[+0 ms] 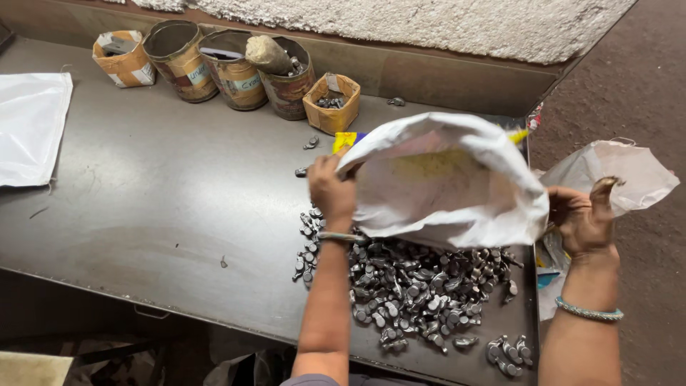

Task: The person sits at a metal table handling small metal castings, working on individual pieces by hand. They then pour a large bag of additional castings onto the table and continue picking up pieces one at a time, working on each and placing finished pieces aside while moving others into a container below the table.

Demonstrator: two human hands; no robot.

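My left hand (330, 187) grips one edge of a white woven sack (443, 182), my right hand (584, 218) clutches its far side, so both hands are clamped on the cloth with the sack held tilted just above the bench (157, 193). Beneath it lies a heap of small grey metal parts (414, 286) near the bench's front edge. Well apart, along the back wall, stand tin cans (214, 64) and two small cardboard boxes (331, 102); a white bag (28, 129) lies flat at far left.
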